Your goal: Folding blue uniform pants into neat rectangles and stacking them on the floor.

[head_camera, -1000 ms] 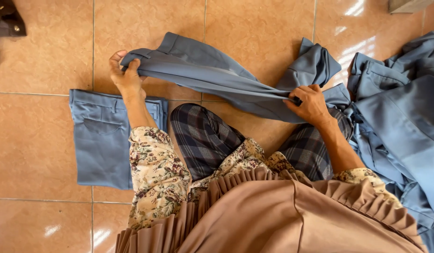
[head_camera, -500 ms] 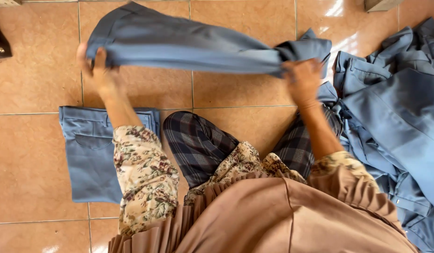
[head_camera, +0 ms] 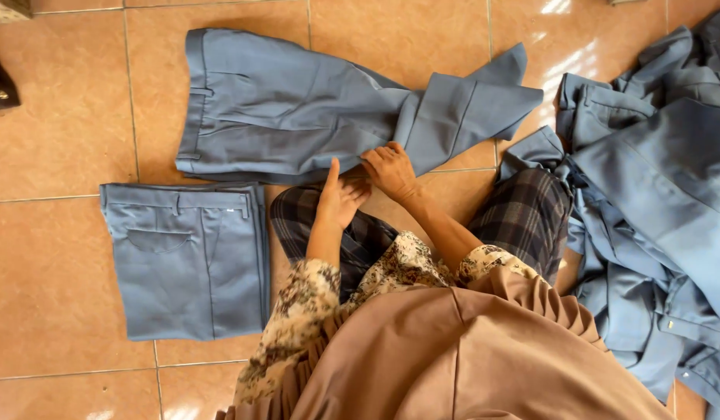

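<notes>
- Grey-blue trousers (head_camera: pixel 298 117) spread flat on the tiled floor (head_camera: pixel 57 101), waistband toward the left, leg ends crumpled and folded over at the right.
- Left hand (head_camera: pixel 340 198) just at the near edge of the trousers, index finger pointing up onto the cloth, other fingers loosely curled, gripping nothing.
- Right hand (head_camera: pixel 391 169) resting palm-down on the trousers near the knee fold, fingers bent, pressing rather than clutching.
- Folded trousers (head_camera: pixel 189 257) of the same colour lying square on the floor, just beside the left forearm.
- Heap of unfolded trousers (head_camera: pixel 655 202) piled at the right, touching the checked cloth (head_camera: pixel 523 218) over the knee.
</notes>
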